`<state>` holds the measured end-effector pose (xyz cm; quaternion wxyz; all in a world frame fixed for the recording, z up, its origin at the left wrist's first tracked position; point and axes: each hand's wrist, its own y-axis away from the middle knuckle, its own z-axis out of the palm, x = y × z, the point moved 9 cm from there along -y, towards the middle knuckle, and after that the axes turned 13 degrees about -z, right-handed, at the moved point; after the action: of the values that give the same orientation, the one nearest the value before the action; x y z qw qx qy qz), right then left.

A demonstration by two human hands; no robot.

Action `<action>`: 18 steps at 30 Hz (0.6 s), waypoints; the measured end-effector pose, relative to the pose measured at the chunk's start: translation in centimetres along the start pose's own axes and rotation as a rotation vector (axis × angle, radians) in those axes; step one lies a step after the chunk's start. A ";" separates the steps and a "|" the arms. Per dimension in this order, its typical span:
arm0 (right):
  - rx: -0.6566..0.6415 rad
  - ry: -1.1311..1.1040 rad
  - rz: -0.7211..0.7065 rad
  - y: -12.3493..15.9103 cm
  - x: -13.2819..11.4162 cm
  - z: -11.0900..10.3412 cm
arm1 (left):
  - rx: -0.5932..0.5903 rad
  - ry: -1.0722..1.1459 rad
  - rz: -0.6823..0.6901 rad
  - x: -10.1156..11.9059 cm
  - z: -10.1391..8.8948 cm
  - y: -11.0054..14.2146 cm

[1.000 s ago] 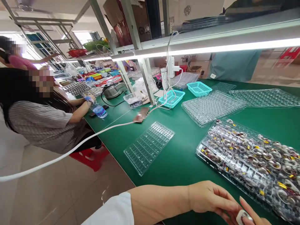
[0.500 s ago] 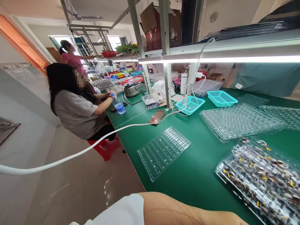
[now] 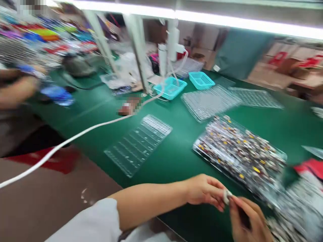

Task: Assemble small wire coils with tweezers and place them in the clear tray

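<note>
Near the table's front edge, my left hand [image 3: 205, 191] pinches a small pale ring-shaped piece [image 3: 226, 197] between thumb and fingers. My right hand [image 3: 249, 216] meets it from the right, its fingertips closed on the same piece. Blur hides the finer details of the piece. Just beyond my hands lies a clear plastic tray [image 3: 214, 164] full of many small ring-like pieces in white, brown and dark tones, some with yellow tags. More such pieces [image 3: 280, 228] show beside my right hand, partly covered by clear plastic.
An empty-looking clear compartment tray [image 3: 138, 144] lies left on the green table [image 3: 174, 161]. Stacked clear trays [image 3: 209, 101] and turquoise baskets [image 3: 202, 80] sit farther back. A white cable [image 3: 83, 134] crosses the left side. A co-worker's arm [image 3: 17, 89] is near a bottle [image 3: 58, 94].
The view has swung right and down. Both my hands now show, together on the small ring-shaped piece; before, only my left arm was visible at the bottom edge.
</note>
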<state>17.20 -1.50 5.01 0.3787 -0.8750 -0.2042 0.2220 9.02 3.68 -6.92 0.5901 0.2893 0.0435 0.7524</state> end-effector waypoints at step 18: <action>0.085 -0.130 -0.095 0.5 -2.0 -1.0 | -0.082 -0.277 0.100 2.0 2.6 2.6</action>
<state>16.21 -3.40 5.71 0.4114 -0.8312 -0.2600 0.2687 7.82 4.03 -2.92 0.5637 0.3680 -0.0835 0.7347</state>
